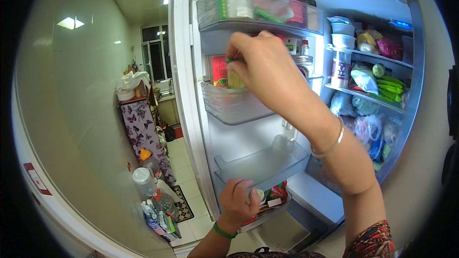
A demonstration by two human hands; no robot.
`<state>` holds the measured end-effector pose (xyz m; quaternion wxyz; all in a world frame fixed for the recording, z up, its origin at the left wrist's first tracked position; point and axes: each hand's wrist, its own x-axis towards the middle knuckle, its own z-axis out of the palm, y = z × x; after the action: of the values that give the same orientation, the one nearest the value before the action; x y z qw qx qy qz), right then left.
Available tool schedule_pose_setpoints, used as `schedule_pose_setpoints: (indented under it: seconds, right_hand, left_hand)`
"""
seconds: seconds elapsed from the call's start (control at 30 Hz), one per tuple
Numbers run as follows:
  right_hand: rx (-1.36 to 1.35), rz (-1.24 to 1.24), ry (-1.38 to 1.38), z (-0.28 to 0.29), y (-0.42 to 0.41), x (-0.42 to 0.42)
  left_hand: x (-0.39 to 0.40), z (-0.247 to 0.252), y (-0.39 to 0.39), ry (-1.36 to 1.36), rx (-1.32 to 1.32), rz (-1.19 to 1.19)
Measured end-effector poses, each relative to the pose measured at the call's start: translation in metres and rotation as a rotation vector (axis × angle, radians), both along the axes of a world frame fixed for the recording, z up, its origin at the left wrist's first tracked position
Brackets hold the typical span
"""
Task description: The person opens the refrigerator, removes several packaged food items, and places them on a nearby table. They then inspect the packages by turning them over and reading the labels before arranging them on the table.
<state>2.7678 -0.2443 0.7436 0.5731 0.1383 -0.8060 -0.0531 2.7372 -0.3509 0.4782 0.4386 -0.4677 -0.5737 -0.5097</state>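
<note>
My right hand (pixel 263 60) reaches to the middle door bin (pixel 236 105) of an open refrigerator. Its fingers grip the green top of a yellowish container (pixel 235 79), partly hidden by the hand. Beside this container stands a red box (pixel 219 68). Lower down, my left hand (pixel 238 200) is curled in front of the bottom bin, just below the clear door bin (pixel 263 163). A pale item shows by its fingers; whether the hand holds it cannot be made out. Packets, one of them red and green (pixel 277 192), lie in the bottom bin.
The top door bin (pixel 258 25) carries jars with dark lids and a green box. To the right, refrigerator shelves (pixel 373 57) hold tubs, bagged food and green peppers (pixel 391 87). Plastic bottles (pixel 165 202) stand on the floor by the left wall (pixel 82 114).
</note>
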Motion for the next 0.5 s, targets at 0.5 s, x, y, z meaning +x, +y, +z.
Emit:
schedule_pose_setpoints:
  seconds: [0.5]
  right_hand:
    - [-0.097, 0.529, 0.038, 0.003, 0.006, 0.053]
  left_hand:
    - [-0.016, 0.095, -0.012, -0.424, 0.606, -0.558]
